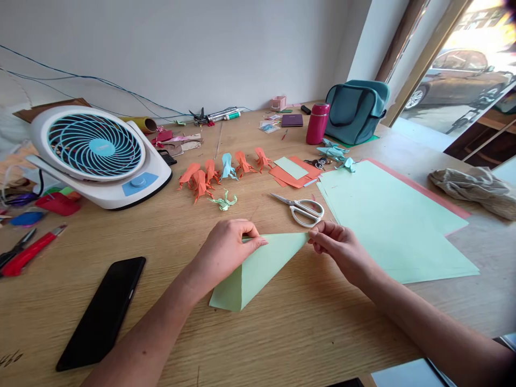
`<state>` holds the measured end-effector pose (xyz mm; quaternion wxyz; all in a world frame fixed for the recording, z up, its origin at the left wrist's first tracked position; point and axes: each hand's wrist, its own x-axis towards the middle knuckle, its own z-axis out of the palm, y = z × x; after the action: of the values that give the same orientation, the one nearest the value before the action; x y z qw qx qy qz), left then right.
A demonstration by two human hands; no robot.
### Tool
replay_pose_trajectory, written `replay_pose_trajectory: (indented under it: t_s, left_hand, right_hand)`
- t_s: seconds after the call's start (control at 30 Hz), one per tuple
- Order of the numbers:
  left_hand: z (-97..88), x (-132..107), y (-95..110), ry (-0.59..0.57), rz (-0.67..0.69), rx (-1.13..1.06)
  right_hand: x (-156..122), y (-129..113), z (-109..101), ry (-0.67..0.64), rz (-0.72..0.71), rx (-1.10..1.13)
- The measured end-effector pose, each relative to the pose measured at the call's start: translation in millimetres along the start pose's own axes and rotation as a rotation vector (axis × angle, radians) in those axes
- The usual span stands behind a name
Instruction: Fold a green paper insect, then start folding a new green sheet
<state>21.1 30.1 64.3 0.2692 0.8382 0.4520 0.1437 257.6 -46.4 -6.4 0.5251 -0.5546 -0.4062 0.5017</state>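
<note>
A light green sheet of paper [258, 269], folded into a triangle, lies on the wooden table [282, 333] in front of me. My left hand [226, 250] rests on its upper left part, fingers pressed down and pinching the top edge. My right hand [342, 250] pinches the paper's right corner between thumb and fingers. White-handled scissors [302, 208] lie just beyond my right hand.
A stack of green sheets [387, 215] lies at right over a red one. Several folded orange and blue paper figures [221, 172] stand beyond. A white fan [97, 153], a black phone [102, 312], a red cutter [28, 252], a pink bottle [317, 123] and a teal bag [355, 110] surround them.
</note>
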Motion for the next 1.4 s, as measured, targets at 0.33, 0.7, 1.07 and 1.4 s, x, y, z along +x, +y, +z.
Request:
replay_pose_trajectory:
  t_s: [0.33,0.7,1.07,1.4]
  left_hand:
    - [9.6,8.5,-25.8,-0.152,-0.074,0.003]
    - [18.9,14.8,-35.8,-0.242,-0.126,-0.001]
    - [16.9,16.8,-36.1,-0.276,-0.158,-0.057]
    - [0.5,15.3,-31.8,-0.231,-0.125,-0.023]
  right_hand:
    - [-1.6,-9.8,-4.0,-0.160,-0.068,-0.695]
    - [-0.1,-9.4,-10.4,-0.183,-0.061,-0.847]
    - [1.6,-12.7,-18.4,-0.284,0.054,-0.872]
    - [5.6,-12.7,-23.3,-0.168,0.022,-0.826]
